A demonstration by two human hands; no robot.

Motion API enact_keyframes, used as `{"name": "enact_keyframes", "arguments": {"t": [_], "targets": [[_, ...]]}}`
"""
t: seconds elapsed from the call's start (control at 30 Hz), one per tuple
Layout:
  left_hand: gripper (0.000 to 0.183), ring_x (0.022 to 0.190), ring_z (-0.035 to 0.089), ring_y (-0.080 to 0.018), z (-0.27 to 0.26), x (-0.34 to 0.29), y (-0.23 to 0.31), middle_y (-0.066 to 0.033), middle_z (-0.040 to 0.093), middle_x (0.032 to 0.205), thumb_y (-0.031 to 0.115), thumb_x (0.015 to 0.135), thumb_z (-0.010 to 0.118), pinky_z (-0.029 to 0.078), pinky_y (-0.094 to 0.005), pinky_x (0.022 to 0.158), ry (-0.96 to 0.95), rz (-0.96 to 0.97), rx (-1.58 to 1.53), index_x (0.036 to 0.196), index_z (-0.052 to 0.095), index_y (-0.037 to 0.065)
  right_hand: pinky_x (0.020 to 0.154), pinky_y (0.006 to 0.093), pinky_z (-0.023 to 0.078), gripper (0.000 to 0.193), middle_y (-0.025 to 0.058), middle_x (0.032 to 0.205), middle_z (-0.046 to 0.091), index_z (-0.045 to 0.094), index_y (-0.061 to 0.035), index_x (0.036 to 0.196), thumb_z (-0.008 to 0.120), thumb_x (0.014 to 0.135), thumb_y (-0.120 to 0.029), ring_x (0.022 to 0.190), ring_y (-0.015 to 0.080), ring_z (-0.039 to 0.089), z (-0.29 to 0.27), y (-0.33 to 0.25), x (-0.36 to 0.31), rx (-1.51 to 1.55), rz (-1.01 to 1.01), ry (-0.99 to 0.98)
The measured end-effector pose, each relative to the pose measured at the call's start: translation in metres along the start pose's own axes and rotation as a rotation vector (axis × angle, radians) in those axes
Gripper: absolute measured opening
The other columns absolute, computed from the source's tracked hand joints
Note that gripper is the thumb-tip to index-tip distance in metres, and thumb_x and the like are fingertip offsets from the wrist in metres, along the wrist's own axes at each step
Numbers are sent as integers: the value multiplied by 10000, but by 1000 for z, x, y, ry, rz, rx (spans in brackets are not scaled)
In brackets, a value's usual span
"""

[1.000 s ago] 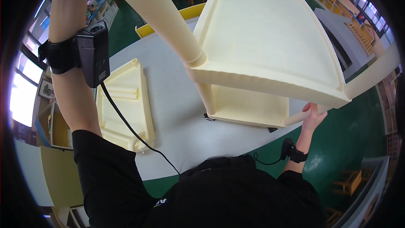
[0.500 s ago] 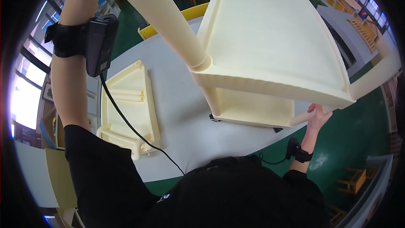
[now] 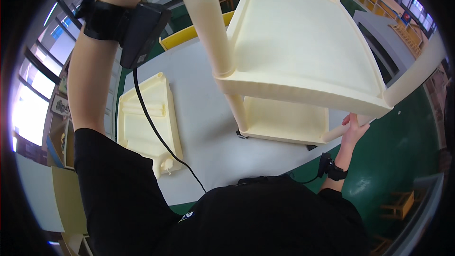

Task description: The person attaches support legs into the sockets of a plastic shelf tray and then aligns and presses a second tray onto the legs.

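A cream plastic cart stands on the table, its upper tray (image 3: 298,38) above a lower tray (image 3: 286,118). Small black casters show under the lower tray. My right hand (image 3: 353,132) is closed around the lower right post (image 3: 335,134), just under the upper tray. A thick upper left post (image 3: 204,23) rises from the tray's near left corner and leans left. My left forearm (image 3: 92,78) reaches up beside it and runs out at the top edge, so that hand is hidden. Another post (image 3: 417,76) slants up from the near right corner.
On the grey-white table (image 3: 204,151), a loose cream tray (image 3: 147,140) lies at the left with tube parts in it. A black cable (image 3: 159,135) hangs from my left wrist device across it. A yellow panel (image 3: 189,35) stands beyond the table; wooden stools (image 3: 398,205) are at lower right.
My left forearm has moved right, and the upper left post has swung more upright. The cart has shifted slightly in view. My right hand keeps its hold on the lower post.
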State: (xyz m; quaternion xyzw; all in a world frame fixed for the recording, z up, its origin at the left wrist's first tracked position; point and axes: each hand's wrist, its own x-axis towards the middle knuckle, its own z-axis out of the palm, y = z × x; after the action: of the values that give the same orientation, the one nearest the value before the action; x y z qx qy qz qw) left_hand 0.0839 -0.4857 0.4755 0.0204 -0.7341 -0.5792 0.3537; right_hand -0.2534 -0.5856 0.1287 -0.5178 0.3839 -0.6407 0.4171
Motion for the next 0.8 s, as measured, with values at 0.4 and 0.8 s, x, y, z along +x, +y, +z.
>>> {"name": "enact_keyframes", "arguments": {"t": [0.4,0.8], "targets": [[140,340,444,-90,1,0,-7,7,427,420,48,676,536,433,-235,375,-80,63,-144,634,409,88,390,241,338,121,51,498,478,503,1,684,601,710,-65,398,125,448,-7,10,6,45,-29,-2],[115,370,425,-108,32,-8,-8,1,416,455,124,707,500,410,-254,443,360,3,205,638,418,82,402,244,331,173,50,483,466,499,4,646,612,716,-107,394,128,439,-2,4,1,-8,-28,-16]]}}
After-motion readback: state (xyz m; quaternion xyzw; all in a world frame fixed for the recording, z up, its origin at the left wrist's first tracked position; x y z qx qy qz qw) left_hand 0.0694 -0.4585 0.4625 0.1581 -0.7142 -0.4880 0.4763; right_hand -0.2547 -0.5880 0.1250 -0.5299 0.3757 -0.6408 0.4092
